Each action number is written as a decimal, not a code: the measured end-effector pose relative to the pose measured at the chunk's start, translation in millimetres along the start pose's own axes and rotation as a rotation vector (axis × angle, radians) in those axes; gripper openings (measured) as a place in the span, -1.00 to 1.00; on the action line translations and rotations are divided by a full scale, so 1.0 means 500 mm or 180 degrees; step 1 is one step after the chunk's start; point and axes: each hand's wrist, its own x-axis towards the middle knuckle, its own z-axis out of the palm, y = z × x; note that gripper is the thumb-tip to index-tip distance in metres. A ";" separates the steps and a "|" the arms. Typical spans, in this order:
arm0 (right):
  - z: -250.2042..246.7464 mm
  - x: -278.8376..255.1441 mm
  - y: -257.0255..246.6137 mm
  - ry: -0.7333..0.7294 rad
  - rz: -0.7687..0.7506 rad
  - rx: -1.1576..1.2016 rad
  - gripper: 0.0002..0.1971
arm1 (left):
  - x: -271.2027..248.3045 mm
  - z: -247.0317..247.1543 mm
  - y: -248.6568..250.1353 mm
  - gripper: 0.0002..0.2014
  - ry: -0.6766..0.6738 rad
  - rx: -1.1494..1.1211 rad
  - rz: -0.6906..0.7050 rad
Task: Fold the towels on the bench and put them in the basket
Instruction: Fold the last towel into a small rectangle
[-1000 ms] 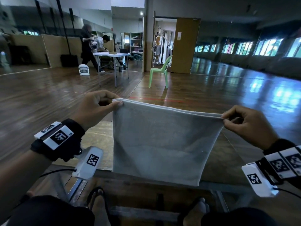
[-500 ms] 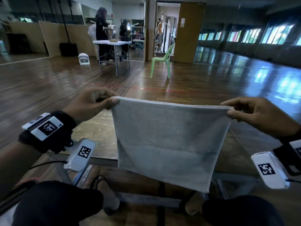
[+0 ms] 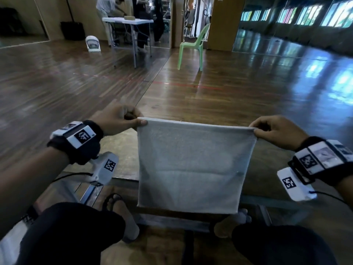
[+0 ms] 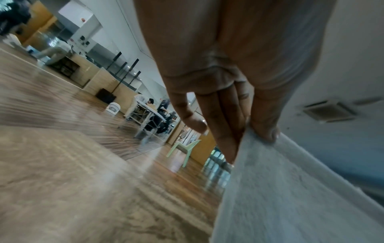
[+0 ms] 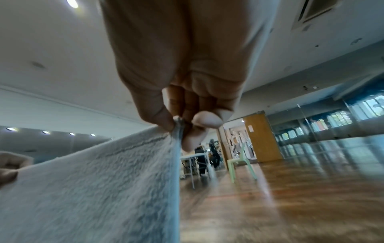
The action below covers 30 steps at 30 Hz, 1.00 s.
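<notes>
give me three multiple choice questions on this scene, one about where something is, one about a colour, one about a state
1. Where do the left hand and right hand hold the towel?
A. by its two top corners
B. by its bottom edge
C. bunched at its middle

2. What colour is the plastic chair standing on the wooden floor?
A. red
B. light green
C. black

3. What state is the towel in?
A. rolled into a tube
B. lying flat on the floor
C. hanging flat in the air, its top edge stretched between the hands

Answers:
1. A: in the head view each hand pinches one upper corner, and both wrist views show finger and thumb on the towel's edge.
2. B: the chair by the doorway is pale green.
3. C: the top edge runs straight from hand to hand and the cloth hangs down below it.
</notes>
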 end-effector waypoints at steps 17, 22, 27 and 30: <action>0.199 0.163 0.092 0.0634 0.0322 0.0313 -0.82 | 0.156 0.097 -0.190 -0.91 0.0488 0.1759 0.0284; 0.240 0.073 0.102 0.0158 0.0075 0.0356 -0.78 | 0.065 0.127 -0.185 -0.90 -0.0153 0.1862 0.0292; 0.272 0.002 0.116 -0.0461 -0.0064 0.0152 -0.70 | -0.002 0.165 -0.199 -0.91 -0.0993 0.2373 0.0112; 0.296 -0.028 0.107 -0.0966 -0.0089 -0.0071 -0.78 | -0.026 0.184 -0.223 -0.90 -0.1304 0.2479 -0.0030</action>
